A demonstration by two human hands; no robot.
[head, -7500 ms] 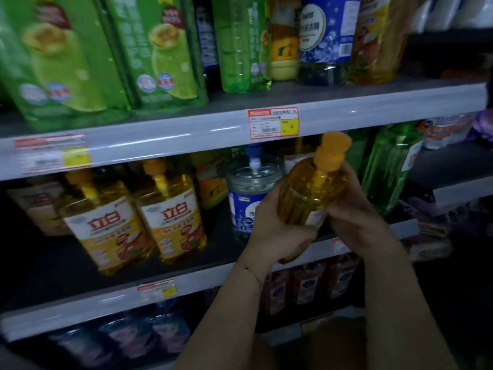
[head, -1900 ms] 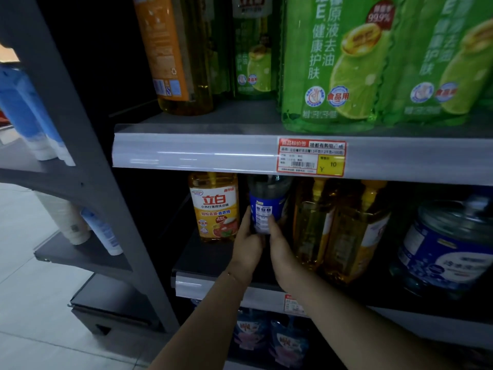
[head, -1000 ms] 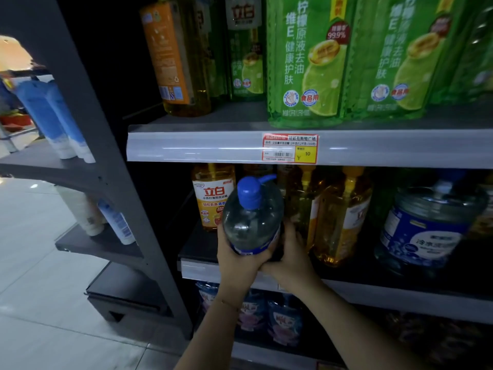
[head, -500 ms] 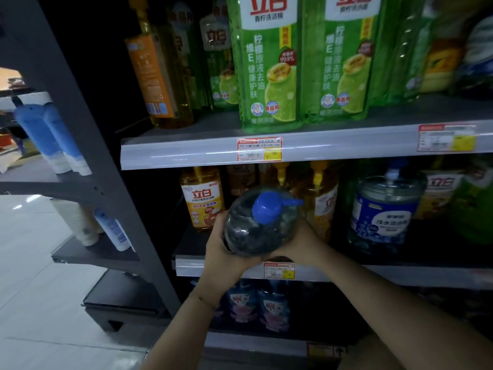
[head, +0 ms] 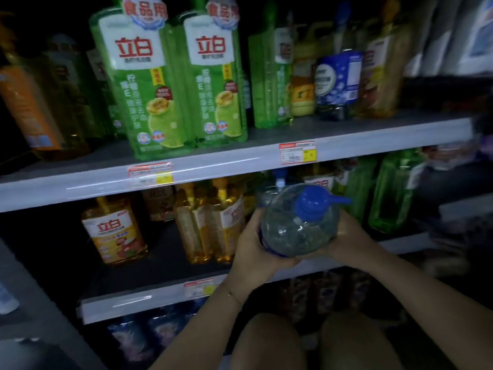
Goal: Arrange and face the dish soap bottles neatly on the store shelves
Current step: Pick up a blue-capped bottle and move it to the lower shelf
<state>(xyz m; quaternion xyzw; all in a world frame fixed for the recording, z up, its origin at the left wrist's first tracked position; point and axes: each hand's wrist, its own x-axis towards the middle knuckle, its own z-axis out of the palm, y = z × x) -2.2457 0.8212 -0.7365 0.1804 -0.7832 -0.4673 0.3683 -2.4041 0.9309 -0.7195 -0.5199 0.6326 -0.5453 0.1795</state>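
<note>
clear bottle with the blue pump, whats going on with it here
A person is facing stock on store shelves. Both hands grip the clear bottle: the left hand on its left side, the right hand on its right. It is held in front of the middle shelf, tipped with its pump towards the camera, not set down. Yellow bottles stand on that shelf and green bottles on the one above.

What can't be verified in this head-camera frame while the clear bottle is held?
Head view only:
- clear round bottle with blue pump cap: its label is unseen, because the bottle is viewed from above and the left hand and right hand cover its sides.
- red-and-yellow price tags: the print is blurred.
- dark blue bottles on the bottom shelf: too dim to read.
- goods at the right edge: motion-blurred and cut off.
</note>
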